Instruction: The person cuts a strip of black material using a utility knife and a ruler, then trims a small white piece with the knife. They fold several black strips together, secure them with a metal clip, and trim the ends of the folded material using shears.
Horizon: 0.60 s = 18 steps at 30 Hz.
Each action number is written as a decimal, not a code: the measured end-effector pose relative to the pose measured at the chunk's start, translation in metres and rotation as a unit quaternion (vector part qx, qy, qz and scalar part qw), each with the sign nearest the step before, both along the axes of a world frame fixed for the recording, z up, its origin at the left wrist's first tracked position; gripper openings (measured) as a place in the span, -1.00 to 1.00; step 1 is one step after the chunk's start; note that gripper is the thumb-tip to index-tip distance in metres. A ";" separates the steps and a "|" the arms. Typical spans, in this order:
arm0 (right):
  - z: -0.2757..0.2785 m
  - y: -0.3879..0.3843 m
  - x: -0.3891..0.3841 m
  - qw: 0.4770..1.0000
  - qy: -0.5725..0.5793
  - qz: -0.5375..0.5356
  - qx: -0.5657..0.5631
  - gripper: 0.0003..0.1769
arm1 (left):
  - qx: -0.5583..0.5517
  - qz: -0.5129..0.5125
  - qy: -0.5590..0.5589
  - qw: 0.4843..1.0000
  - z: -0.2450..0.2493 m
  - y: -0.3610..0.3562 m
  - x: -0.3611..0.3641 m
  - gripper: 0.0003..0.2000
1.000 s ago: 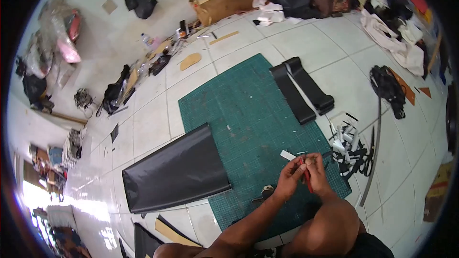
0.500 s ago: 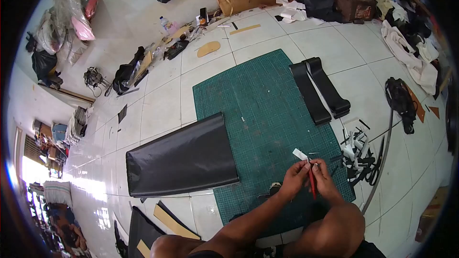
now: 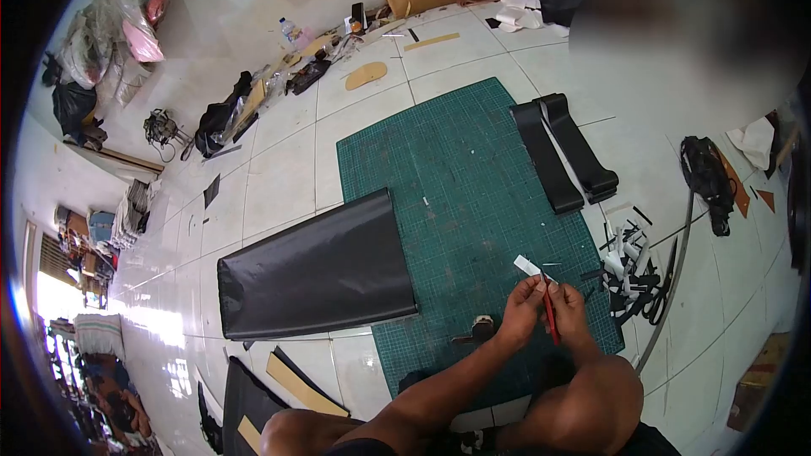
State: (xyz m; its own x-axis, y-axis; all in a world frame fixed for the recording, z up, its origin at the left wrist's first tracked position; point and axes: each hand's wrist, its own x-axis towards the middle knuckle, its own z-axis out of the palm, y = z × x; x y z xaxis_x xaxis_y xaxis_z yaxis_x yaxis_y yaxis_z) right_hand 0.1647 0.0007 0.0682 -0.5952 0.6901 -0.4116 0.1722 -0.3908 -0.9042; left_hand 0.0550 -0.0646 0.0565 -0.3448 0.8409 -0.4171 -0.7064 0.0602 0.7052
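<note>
Over the lower right of a green cutting mat (image 3: 456, 194), my two hands are close together with their fingers closed. My left hand (image 3: 524, 304) pinches a small white strip (image 3: 525, 265) that juts up past the fingertips. My right hand (image 3: 569, 311) grips a slim red tool (image 3: 552, 321), whose upper end meets the strip; its exact kind is hard to make out. A thin light sliver (image 3: 552, 264) shows just beyond the fingers. Near my left wrist, a small round object (image 3: 482, 327) with a dark part lies on the mat.
A large black sheet (image 3: 312, 266) overlaps the mat's left side. Black strips (image 3: 549, 152) lie folded at its upper right. A heap of black and white scraps (image 3: 634, 274) sits right of my hands, beside a long thin strip (image 3: 672, 287). Tan pieces (image 3: 304, 384) lie lower left.
The view has shifted slightly, and a blurred patch now covers the upper right. Both hands keep hold of the strip and the red tool, with little movement.
</note>
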 end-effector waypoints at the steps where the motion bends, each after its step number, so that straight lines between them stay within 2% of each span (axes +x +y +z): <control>1: -0.001 0.001 0.000 1.000 0.002 0.008 0.005 -0.66 | -0.009 0.021 0.011 1.000 -0.002 0.001 0.001 -0.76; 4: 0.000 -0.011 0.001 0.999 0.033 -0.003 -0.021 -0.68 | -0.030 0.070 -0.003 0.997 0.004 0.000 -0.012 -0.75; 9: -0.003 -0.011 0.004 0.981 0.124 -0.021 -0.147 -0.70 | -0.024 0.090 -0.055 0.994 -0.004 0.006 -0.020 -0.75; 13: 0.003 -0.006 0.011 0.932 0.201 0.008 -0.302 -0.65 | -0.038 0.099 -0.112 0.988 0.004 0.004 -0.023 -0.78; 17: -0.023 -0.013 0.009 0.905 0.217 -0.041 -0.364 -0.65 | -0.025 0.131 -0.125 0.983 -0.008 0.004 -0.010 -0.79; 18: -0.028 -0.014 0.009 0.901 0.221 -0.050 -0.369 -0.68 | -0.031 0.128 -0.097 0.987 -0.002 0.005 -0.008 -0.81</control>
